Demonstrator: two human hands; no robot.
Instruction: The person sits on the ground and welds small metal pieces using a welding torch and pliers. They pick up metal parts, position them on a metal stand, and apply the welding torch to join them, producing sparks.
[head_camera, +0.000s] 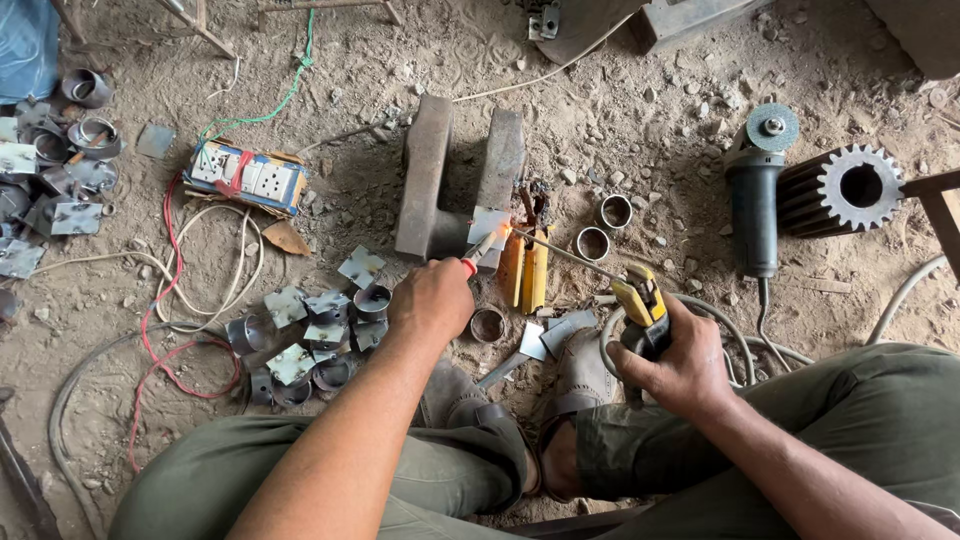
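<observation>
Sparks at the tip of the welding rod (560, 250), right where it meets a small square metal plate (489, 222) propped against a heavy steel block (455, 175) on the dirt floor (650, 110). Right hand (680, 360) is wrapped tight around a yellow and black electrode holder (640, 305), with the rod running up and left from it to that glowing spot. Left hand (432, 298) is closed around red-handled pliers (478, 252), and their nose sits at the lower edge of the plate, so both hands are full and gripping

Just right of the plate there's a yellow tool (527, 270) lying flat, and past it two short metal rings (603, 227) on the ground, near each other. Another ring (488, 324) sits just below the left hand, close to the person's shoes (575, 380)

Off to the left is a pile of finished-looking pieces, rings with square plates on them (305, 335), and further left another heap of the same stuff (55, 170). A beat-up power strip (248, 177) sits above that pile with red and white cables (175, 300) looping around

On the right, an angle grinder (755, 190) lies well apart from the weld, right beside a big steel gear (845, 190). Person is squatting low in olive trousers (860, 420), knees either side of the arms
</observation>
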